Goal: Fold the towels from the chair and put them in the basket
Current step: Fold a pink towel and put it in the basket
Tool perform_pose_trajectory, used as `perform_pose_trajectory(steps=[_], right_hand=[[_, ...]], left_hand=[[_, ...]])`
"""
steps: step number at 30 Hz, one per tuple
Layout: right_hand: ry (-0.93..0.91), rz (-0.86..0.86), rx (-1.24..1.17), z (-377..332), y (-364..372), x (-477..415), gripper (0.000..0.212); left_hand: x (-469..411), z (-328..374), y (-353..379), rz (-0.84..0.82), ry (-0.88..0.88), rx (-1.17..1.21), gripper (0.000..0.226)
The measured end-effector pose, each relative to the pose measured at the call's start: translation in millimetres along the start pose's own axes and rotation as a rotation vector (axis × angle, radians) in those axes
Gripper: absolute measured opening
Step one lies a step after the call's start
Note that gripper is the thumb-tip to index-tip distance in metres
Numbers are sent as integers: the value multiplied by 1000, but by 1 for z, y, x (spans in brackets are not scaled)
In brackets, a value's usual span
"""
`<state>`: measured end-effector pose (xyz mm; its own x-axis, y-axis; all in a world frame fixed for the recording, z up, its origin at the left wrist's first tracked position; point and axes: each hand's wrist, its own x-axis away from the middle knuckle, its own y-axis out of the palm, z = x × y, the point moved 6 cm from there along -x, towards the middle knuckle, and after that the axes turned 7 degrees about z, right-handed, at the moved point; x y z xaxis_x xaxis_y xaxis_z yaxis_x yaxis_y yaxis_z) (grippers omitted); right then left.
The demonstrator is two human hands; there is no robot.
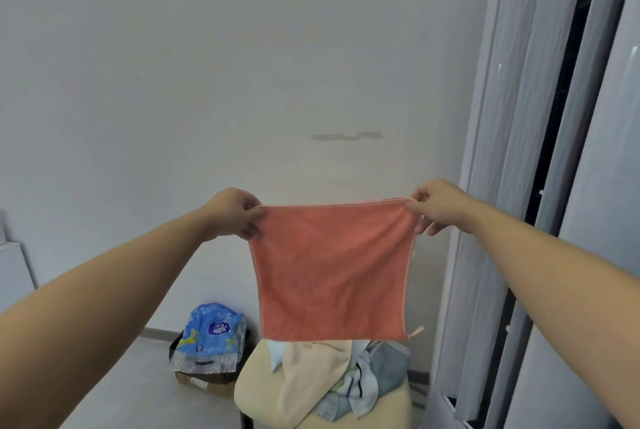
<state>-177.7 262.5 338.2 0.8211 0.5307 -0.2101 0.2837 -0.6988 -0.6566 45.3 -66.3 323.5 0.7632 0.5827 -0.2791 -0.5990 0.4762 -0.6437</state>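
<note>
pale wall (207, 64) behind. left hand (239, 212) and right hand (434, 208) each pinch a top corner of the pink towel (332, 269), hanging flat, unfolded. beyond, more towels (311, 376) heaped on the chair (252, 390); basket not visible, so folding looks barely begun.

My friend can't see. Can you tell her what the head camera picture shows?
The left hand and right hand pinch the top corners of a coral towel, holding it spread in the air. Below it, more towels lie heaped on a cream chair.
</note>
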Motion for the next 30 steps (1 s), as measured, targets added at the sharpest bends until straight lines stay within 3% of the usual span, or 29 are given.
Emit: perform_pose_trajectory(steps=[5,12,21,24,30], right_hand=[[46,-84,37,-7,-2,22,14],[78,-86,-4,-1,-7,25,7],[192,-142,-45,55,56,-12,9],[171,-63,-89,64,68,-29,13],[-24,259,-88,57,48,-37,8]], left_hand=[[14,9,-15,91,45,-144,20],[25,7,-11,-52,37,-164,21],[-19,-52,55,-90,-124,-181,18],[-35,-56,63,17,-126,-107,19],[-37,-37,47,302,39,-68,17]])
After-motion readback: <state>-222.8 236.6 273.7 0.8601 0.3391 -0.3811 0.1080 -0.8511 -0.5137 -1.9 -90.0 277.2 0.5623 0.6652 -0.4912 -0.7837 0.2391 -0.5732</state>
